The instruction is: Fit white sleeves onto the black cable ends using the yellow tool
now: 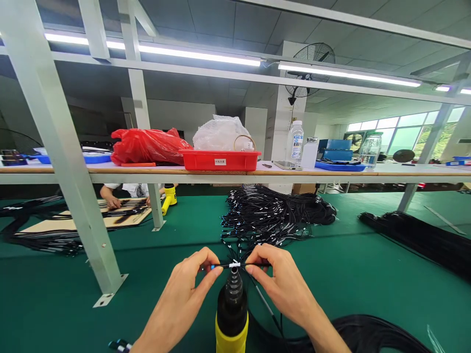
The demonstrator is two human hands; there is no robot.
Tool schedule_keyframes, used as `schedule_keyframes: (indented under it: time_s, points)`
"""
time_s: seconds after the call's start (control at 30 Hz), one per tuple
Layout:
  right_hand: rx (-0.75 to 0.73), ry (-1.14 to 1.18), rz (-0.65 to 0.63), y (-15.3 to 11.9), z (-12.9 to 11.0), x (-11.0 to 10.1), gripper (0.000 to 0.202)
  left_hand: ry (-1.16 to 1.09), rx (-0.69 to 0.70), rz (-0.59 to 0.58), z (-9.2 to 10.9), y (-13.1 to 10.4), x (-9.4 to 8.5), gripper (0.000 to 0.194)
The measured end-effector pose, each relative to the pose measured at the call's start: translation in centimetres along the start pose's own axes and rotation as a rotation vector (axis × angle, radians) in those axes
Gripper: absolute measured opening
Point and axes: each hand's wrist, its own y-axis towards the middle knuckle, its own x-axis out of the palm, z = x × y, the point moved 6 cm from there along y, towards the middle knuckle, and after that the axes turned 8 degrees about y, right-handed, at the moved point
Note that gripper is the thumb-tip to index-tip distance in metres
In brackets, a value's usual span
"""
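A thin black cable with a white sleeve [234, 264] is stretched level between my two hands. My left hand [189, 284] pinches it near its blue-marked end. On the other side, my right hand [281, 279] pinches the black part between thumb and forefinger. The white sleeve lies just over the nozzle tip of a yellow and black heat gun [232, 314], which points upward between my wrists. Behind my hands lies a large bundle of black cables [272, 211] with white and blue ends.
More black cables [375, 331] curl at the front right, and another bundle [415, 240] lies at right. A shelf [162, 175] crosses above, holding a red tray [221, 161] and bottles. A metal post [69, 162] stands left. Beyond it, a person's hand [111, 201] works near a second yellow tool [169, 198].
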Motion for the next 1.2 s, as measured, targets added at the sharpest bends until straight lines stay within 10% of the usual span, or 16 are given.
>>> schedule_keyframes:
  time_s: [1.2]
  points:
    - [-0.037, 0.011, -0.041, -0.1, -0.5, 0.3, 0.019, 0.067, -0.026, -0.004, -0.4, -0.1, 0.2, 0.049]
